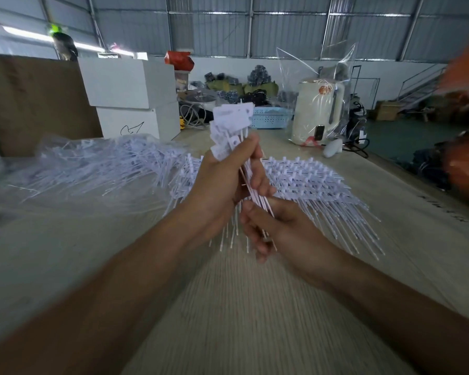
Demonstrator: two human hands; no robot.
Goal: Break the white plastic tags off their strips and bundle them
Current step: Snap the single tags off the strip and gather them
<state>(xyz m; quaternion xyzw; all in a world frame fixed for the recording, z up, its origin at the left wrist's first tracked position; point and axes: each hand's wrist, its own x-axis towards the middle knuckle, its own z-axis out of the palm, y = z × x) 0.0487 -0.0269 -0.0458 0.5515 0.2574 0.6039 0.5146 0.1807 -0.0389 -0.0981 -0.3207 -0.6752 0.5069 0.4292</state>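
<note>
**Inspector:** Report the hands.

**Worker:** My left hand [222,182] is raised above the table, forearm coming in from the near left. Its fingers are curled round a bundle of white plastic tags [234,125], flat heads fanned out at the top, thin tails running down through my fist. My right hand [276,228] sits just below and to the right, forearm entering from the near right. Its fingers and thumb are closed on the lower tails of the same bundle. The tail tips stick out beneath both hands.

**Inspector:** The remaining stock?

**Worker:** Tags on their strips [314,185] lie stacked on the table behind my hands, spreading to the right, tails pointing toward me. To the left a clear plastic bag [92,169] holds more white tags, lying flat.

**Inspector:** Surface and room.

**Worker:** A pale wood-grain table [241,307]. At its far side: two stacked white boxes [130,98] left of centre, a brown cardboard sheet [35,104] at far left, a light blue basket [271,119], and a cream kettle [320,109] wrapped in clear film to the right. Beyond, a corrugated metal wall [282,28] and dark bundled goods on the floor. The picture is motion-blurred at the edges; the orange shapes at far right I cannot identify.
</note>
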